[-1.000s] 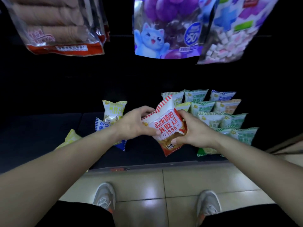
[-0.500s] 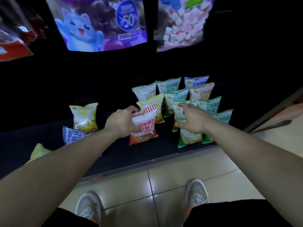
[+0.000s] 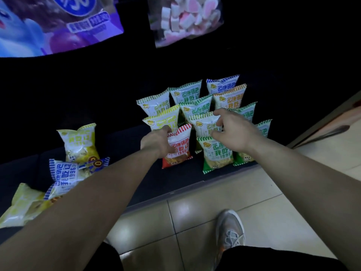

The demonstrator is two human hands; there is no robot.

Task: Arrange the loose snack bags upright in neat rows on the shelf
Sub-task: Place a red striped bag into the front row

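Note:
A red-striped snack bag (image 3: 178,147) stands upright near the front of the dark bottom shelf (image 3: 179,177), at the left end of the rows. My left hand (image 3: 156,140) grips its upper left edge. My right hand (image 3: 233,130) hovers with fingers spread over a green-striped bag (image 3: 206,125) in the second row, touching its top. A green bag (image 3: 217,153) stands in front of it. Several green, yellow, orange and blue bags stand upright in rows behind. To the left lie loose bags: a yellow one (image 3: 80,143) leaning upright, a blue one (image 3: 64,176) on its side, and another yellow one (image 3: 23,204).
Large hanging bags fill the top: a purple cat-print bag (image 3: 58,26) and a clear marshmallow bag (image 3: 187,18). The shelf's front edge meets a beige tiled floor (image 3: 214,202). My grey shoe (image 3: 230,229) stands close to the shelf. A wall or frame edge (image 3: 322,124) rises at right.
The red bag went from being held in both hands in the air to standing on the shelf. My right hand let go and moved onto the green bags; the view shifted right.

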